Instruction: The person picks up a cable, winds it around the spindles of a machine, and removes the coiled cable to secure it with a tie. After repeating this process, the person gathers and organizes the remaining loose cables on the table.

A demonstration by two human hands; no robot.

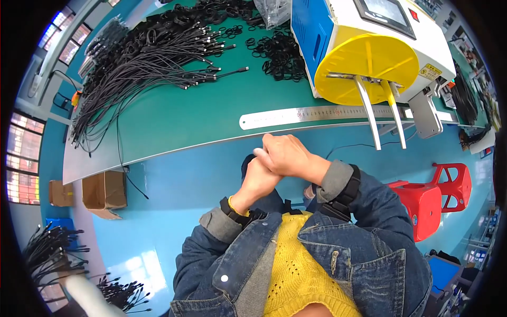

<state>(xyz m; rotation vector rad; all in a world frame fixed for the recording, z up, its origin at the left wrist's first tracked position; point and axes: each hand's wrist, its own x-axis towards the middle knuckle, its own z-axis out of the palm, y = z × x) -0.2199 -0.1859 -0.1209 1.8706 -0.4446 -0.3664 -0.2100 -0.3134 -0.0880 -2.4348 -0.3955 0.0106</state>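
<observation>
My two hands are pressed together in front of me, just off the near edge of the green table. My right hand point(291, 156) lies over the front of my left hand point(257, 182), its fingers folded in. The left one is also closed, its fingers mostly covered by the right. Whether anything small is between them is hidden. Closest to the hands on the table lies a long steel ruler point(269, 118). Beyond it stands a white and blue machine point(346, 21) with a yellow round plate point(369, 58) and two prongs point(368, 113) jutting toward me.
Bundled black cables point(142, 68) cover the table's left side. Small black loops point(285, 55) lie beside the machine. One cable point(122, 158) hangs over the front edge. Cardboard boxes point(105, 193) sit below left; red stools point(422, 206) stand at right. More cables point(53, 253) are at lower left.
</observation>
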